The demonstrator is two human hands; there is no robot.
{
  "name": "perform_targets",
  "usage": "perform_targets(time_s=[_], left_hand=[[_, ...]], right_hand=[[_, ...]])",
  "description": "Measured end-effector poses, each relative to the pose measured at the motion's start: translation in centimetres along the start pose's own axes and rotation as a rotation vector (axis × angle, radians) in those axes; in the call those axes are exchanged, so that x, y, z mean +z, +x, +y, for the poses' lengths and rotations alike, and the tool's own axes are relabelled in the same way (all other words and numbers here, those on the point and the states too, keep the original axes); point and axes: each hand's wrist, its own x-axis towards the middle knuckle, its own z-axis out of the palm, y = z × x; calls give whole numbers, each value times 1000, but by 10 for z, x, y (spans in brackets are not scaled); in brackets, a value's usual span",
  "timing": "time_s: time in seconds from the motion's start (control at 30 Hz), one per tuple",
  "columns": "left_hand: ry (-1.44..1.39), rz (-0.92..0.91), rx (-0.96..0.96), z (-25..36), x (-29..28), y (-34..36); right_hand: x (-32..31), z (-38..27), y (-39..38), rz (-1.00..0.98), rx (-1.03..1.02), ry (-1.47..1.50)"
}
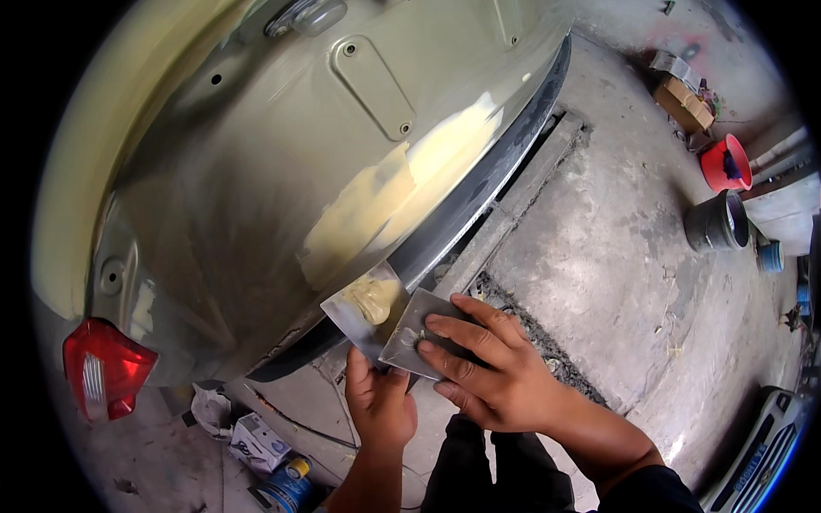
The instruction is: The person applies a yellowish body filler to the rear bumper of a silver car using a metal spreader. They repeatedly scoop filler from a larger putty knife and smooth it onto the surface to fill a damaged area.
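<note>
My left hand (380,402) grips a flat square plate (346,303) from below, with a lump of beige filler (371,295) on it. My right hand (496,372) is closed on a second square spreader plate (415,338), its fingers over the face; the two plates overlap or touch at their edges. Both are just in front of the lower edge of a car's rear body panel (256,171), olive grey, with pale yellow filler (445,162) smeared along its lower right. A dark bumper strip (466,218) runs below that panel.
A red tail lamp (107,368) sits at left. Below it lie a box (256,440) and blue cans (282,487). On the concrete floor at right are a cardboard box (684,107), red bucket (727,162), dark bucket (710,222), blue tin (770,256) and loose bumper part (753,453).
</note>
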Motion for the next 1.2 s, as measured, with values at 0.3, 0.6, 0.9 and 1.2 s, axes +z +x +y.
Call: perform_targets(time_s=[0.3, 0.6, 0.9, 1.2], left_hand=[[247, 1, 78, -3, -24, 6], [371, 106, -28, -33, -76, -28], [1170, -276, -51, -60, -127, -79], [488, 148, -372, -77, -118, -79]], right_hand=[[21, 18, 0, -42, 64, 116], [44, 82, 69, 172, 115, -244], [76, 94, 111, 329, 26, -271], [71, 91, 99, 256, 74, -306]])
